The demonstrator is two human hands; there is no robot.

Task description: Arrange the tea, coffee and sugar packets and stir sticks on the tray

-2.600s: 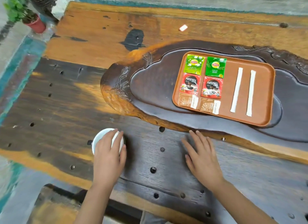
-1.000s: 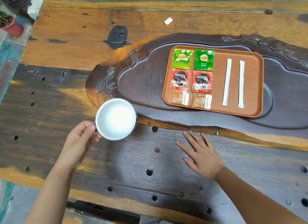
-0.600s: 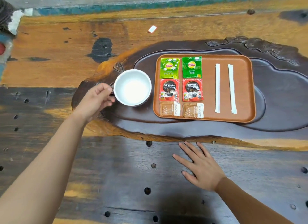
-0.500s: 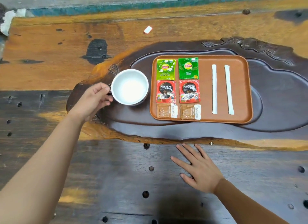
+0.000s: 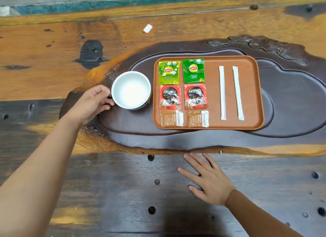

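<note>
At far left, the left hand point(image 5: 91, 104) pinches the handle of a white cup point(image 5: 131, 90) just left of the orange tray point(image 5: 254, 95), where tea, coffee, sugar packets and stir sticks point(image 5: 230, 93) lie in rows. Nearer, the right hand point(image 5: 210, 182) lies flat, fingers spread, holding nothing, on the dark wooden table point(image 5: 105, 192).

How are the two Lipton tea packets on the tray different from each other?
The left Lipton packet is lighter, yellow-green, with white flowers; the right Lipton packet is darker green with leaves. The left one sits slightly lower, the right one nearer the tray's far rim. Both lie flat, side by side, logo up, above the Nescafe packets.
</note>
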